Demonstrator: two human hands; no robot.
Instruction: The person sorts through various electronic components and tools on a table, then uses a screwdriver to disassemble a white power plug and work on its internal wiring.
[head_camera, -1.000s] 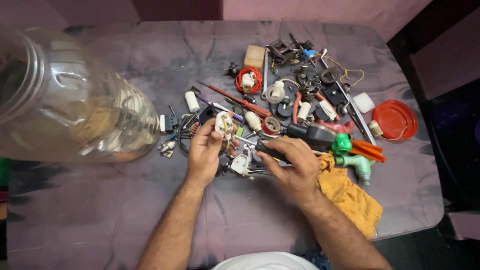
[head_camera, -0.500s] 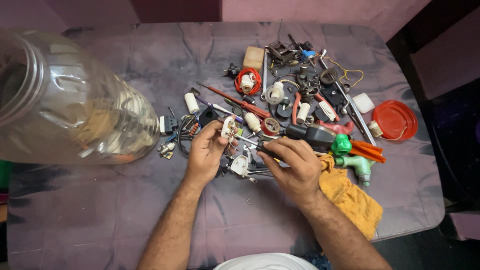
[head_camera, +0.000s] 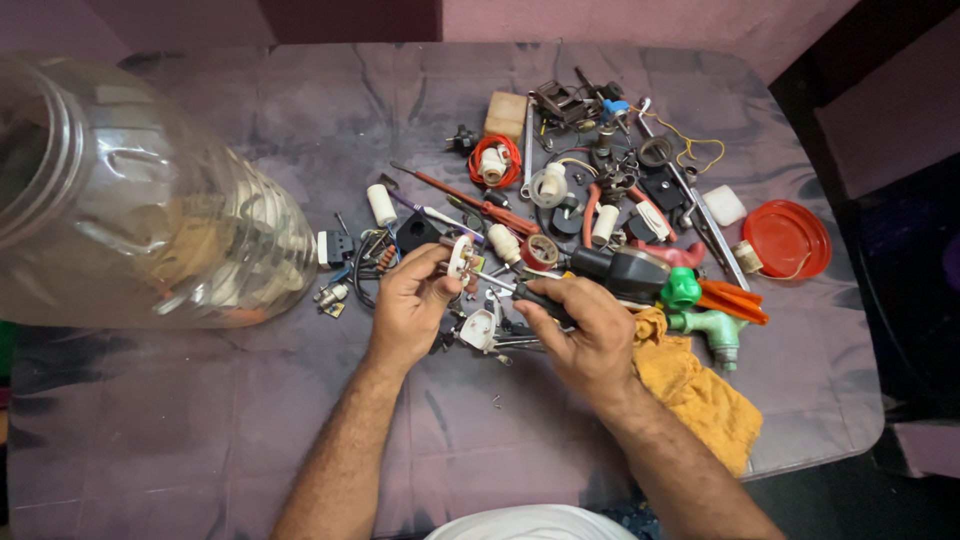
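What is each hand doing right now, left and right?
Left hand: closed on a small white plug part.
Right hand: closed on a dark-handled screwdriver, tip at that part.

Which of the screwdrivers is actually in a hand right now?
The black-handled screwdriver, gripped in the right hand. The red-handled screwdriver lies untouched on the table, farther away.

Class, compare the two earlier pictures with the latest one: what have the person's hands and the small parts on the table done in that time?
Very little changed. The left hand keeps pinching the small white round plastic fitting, now a touch higher. The right hand still grips the black-handled screwdriver, its tip at the fitting. The big clear plastic jar, red round lid and yellow cloth lie as before.
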